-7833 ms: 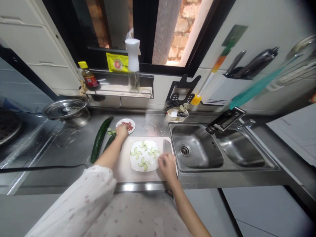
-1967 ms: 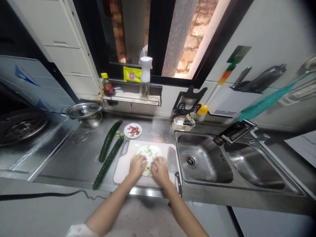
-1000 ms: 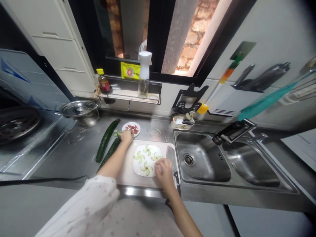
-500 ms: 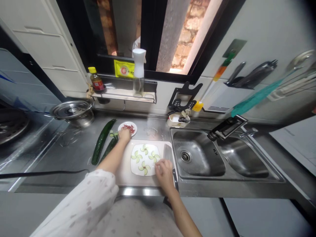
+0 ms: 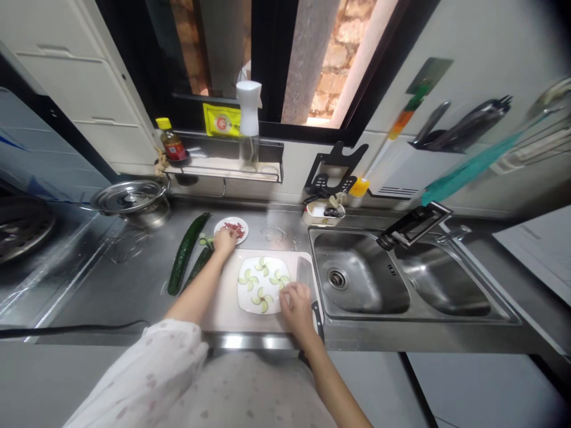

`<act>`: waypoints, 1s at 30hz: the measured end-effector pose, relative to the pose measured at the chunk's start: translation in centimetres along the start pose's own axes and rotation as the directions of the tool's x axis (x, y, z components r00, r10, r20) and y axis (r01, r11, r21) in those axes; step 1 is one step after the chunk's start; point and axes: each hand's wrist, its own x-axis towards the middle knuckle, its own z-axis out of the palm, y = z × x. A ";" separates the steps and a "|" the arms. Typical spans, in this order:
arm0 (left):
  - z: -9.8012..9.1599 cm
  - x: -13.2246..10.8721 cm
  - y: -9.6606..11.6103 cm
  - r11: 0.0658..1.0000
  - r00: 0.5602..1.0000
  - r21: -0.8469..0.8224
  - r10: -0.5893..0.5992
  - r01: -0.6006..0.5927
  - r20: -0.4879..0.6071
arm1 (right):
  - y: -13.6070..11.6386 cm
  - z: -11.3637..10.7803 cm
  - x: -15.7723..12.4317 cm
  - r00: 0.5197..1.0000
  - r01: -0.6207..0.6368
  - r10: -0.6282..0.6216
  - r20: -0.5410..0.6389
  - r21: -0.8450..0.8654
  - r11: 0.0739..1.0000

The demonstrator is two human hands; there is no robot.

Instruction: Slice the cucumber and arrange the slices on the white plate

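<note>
My left hand [image 5: 225,241] reaches over a small round white plate [image 5: 245,230] of red chopped pieces [image 5: 238,227]. Its fingers are bunched and pointed down at the pieces; their tips are hidden. At the right edge of a square white plate [image 5: 252,304], my right hand [image 5: 296,303] is curled with thumb and fingers drawn together. I cannot make out what is in its fingertips. Thin green-edged slices [image 5: 262,300] form pinwheels on the square plate, one with a reddish centre. Beneath lies a pale cutting board [image 5: 218,312]. A knife [image 5: 317,318] rests along its right side, partly behind my right hand.
Left of the board lie a long cucumber [image 5: 188,252], a shorter cucumber piece [image 5: 199,266] and small cut bits [image 5: 206,240]. A lidded steel pot [image 5: 134,205] stands farther left. The double sink [image 5: 361,273] is on the right. A bottle shelf [image 5: 223,172] hangs behind.
The view has shifted slightly. My left hand stays at the small plate, and my right hand remains beside the square plate. The pinwheels look the same.
</note>
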 end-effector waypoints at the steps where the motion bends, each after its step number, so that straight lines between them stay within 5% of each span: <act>1: 0.0 0.0 -0.1 0.999 1.000 -0.041 -0.016 0.016 -0.003 | -0.1 0.0 0.1 1.000 0.003 -0.003 0.003 0.004 1.000; 7: 0.1 -0.8 -0.8 0.928 0.997 -0.365 -0.080 0.077 0.007 | -0.5 0.2 0.6 0.999 0.036 -0.036 -0.010 0.030 0.999; 14: -0.3 -3.6 -0.3 0.778 0.998 -0.628 -0.050 0.014 -0.040 | -0.9 0.4 1.6 0.998 0.052 -0.051 -0.025 0.065 0.997; 22: -1.9 -8.0 1.5 0.699 0.997 -0.711 0.049 -0.079 -0.063 | -2.0 0.4 4.5 0.998 0.061 -0.060 -0.012 0.089 0.994; 30: -2.6 -11.5 2.6 0.741 0.994 -0.663 0.097 -0.106 -0.051 | -3.8 0.4 8.5 0.993 0.113 -0.114 0.007 0.099 0.989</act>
